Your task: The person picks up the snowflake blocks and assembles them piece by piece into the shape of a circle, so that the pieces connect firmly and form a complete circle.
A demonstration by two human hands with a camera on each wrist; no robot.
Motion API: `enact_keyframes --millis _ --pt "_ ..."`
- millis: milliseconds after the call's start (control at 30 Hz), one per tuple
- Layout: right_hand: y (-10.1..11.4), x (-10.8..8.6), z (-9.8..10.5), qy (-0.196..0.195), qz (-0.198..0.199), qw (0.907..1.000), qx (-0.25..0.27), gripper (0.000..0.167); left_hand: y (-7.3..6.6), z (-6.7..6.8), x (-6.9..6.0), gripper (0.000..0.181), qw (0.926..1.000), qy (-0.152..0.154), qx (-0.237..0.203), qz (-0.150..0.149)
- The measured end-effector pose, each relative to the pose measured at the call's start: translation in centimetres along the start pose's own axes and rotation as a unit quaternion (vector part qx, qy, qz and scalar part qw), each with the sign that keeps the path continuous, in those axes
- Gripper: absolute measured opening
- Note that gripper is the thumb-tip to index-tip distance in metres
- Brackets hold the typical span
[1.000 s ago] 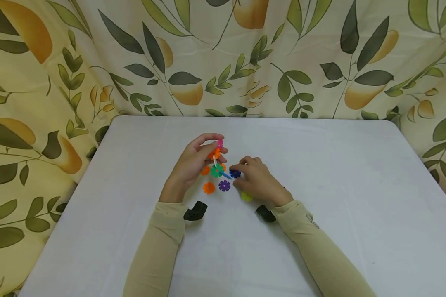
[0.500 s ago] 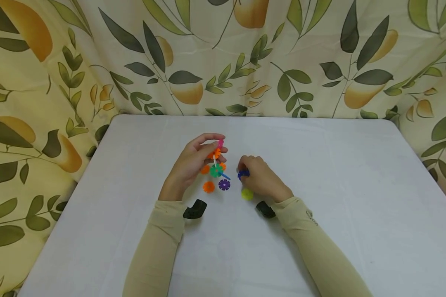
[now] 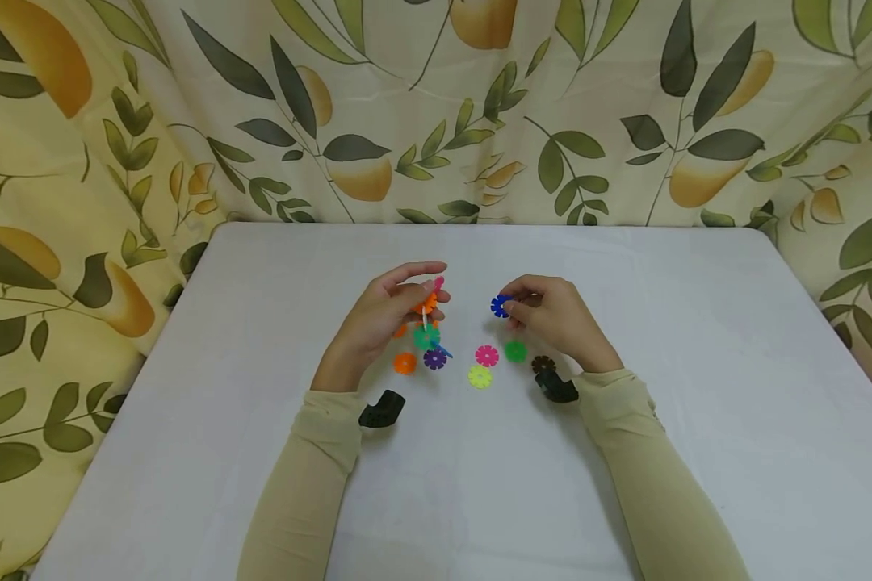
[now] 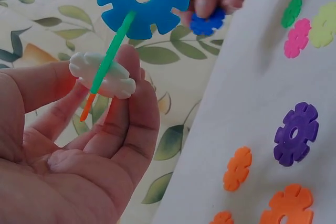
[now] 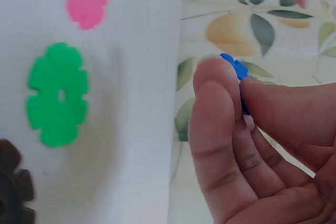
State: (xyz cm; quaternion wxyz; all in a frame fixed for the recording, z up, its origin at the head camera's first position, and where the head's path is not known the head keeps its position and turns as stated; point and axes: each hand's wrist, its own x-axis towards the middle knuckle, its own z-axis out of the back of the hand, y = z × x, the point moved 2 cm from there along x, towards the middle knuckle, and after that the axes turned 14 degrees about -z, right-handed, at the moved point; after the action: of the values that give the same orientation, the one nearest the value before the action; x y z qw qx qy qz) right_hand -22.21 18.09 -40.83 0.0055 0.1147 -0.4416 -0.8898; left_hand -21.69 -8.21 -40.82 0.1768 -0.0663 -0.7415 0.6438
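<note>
1. So the left hand (image 3: 378,323) is gripping a little chain (image 3: 427,336) of pieces, and that's the bit I'm counting as done. It's looking held up off the table (image 3: 698,323).

2. Going by the left wrist view, a light blue piece (image 4: 118,3) is sitting slotted with a green piece (image 4: 113,51), which is crossing a white piece (image 4: 123,83), and an orange piece (image 4: 87,107) is showing just below.

3. A pink piece (image 3: 439,282) is poking out by the left fingertips too. I'm guessing it's joined on, but I'm not seeing the actual join.

4. The right hand (image 3: 552,315) is pinching a dark blue disc (image 3: 500,306) at the chain's 3 o'clock, well apart, so I'm calling that one picked up but not attached.

5. Loose stuff, with the chain as clock centre and 12 at the far edge: a purple disc (image 3: 434,359) is lying at 6, an orange disc (image 3: 404,364) at 7, a yellow disc (image 3: 480,377) between 4 and 5, and a pink disc (image 3: 487,356), green disc (image 3: 516,351) and brown disc (image 3: 543,365) are fanning out around 4.

6. Two more orange discs (image 4: 238,169) are lying near the left hand, partly hidden from the head view. With that many spares, I'm reading this as partway along.
</note>
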Motion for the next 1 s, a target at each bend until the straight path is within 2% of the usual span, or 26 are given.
enact_keyframes --millis 200,500,800,1000 --pt "0.9 -0.5 0.8 0.002 0.017 0.9986 0.051 0.015 0.3 -0.5 0.2 0.035 0.9991 0.024 0.015 0.032" --pt "2.8 -1.9 0.6 0.021 0.038 0.9917 0.121 0.016 0.6 -1.8 0.3 0.033 0.9964 0.065 0.043 0.033" --pt "3.3 -2.1 -0.2 0.031 0.031 0.9935 0.106 0.017 0.4 -2.5 0.1 0.032 0.9959 0.083 0.021 0.028" --pt "3.4 -2.1 -0.4 0.034 0.036 0.9927 0.11 0.018 0.4 -2.5 0.1 0.031 0.9961 0.074 0.026 0.04"
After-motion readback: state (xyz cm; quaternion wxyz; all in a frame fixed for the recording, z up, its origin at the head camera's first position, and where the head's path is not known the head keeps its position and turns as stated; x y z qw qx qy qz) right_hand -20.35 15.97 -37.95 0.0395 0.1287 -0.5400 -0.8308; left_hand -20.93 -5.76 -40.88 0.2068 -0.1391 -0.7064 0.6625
